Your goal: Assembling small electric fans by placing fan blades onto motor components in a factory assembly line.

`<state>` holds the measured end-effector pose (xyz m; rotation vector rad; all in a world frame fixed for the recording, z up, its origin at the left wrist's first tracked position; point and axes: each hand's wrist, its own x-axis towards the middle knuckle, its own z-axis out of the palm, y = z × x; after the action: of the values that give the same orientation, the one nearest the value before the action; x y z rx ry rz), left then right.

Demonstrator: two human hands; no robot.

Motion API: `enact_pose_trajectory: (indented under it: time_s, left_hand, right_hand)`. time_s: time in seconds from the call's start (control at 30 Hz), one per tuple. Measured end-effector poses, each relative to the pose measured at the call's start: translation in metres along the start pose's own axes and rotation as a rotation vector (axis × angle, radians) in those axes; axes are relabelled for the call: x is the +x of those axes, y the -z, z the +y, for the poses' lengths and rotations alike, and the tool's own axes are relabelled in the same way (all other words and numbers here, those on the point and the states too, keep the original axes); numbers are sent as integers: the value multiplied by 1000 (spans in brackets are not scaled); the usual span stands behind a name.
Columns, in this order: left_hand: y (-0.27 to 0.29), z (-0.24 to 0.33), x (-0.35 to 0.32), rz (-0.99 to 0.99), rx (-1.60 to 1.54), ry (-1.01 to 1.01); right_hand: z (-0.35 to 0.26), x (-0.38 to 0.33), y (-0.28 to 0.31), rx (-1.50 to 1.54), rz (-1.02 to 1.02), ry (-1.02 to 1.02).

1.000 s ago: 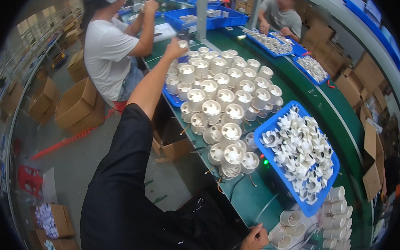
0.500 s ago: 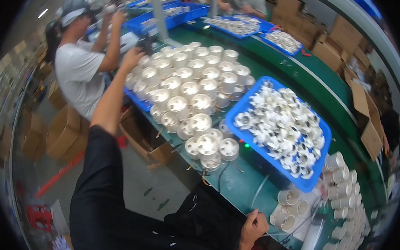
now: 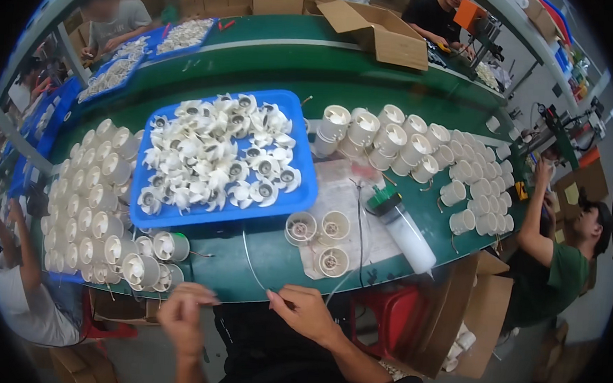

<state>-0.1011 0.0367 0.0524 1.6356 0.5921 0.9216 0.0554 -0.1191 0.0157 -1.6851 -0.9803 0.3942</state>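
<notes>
My left hand (image 3: 183,313), smeared by motion, is at the table's near edge, close to the front of the stacked white cups with fan blades (image 3: 139,269). Its fingers point to the right, and their grip is unclear. My right hand (image 3: 305,313) is closed at the same edge, thumb and fingertips together at the lower end of a thin pale tube (image 3: 249,258). Whether it pinches the tube or something small is hidden. Beyond my hands stands a blue tray (image 3: 222,220) heaped with white fan impellers (image 3: 212,145). Three open white cups (image 3: 335,225) stand to its right.
A bottle with a green cap (image 3: 409,237) lies by a dark cable on a pale sheet (image 3: 379,256). Many wired white cups (image 3: 483,194) stand at right. Cardboard boxes (image 3: 463,317) and a red stool (image 3: 386,317) are below the edge. Co-workers sit on both sides and opposite.
The view has swung to the right. My left hand has come back from the far side of the left cup stack to the near edge. My right hand stays near that edge.
</notes>
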Motion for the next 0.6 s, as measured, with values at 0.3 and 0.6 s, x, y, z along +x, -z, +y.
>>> enact_pose_trajectory:
  time_s: [0.3,0.6]
  left_hand:
    - [-104,-43,20,-163,303,-323]
    - [-101,-46,13,-388,532,-378]
  right_hand:
    - [-14,-33,89,-232,496,-157]
    - [-14,-3,58,-755,338,-106]
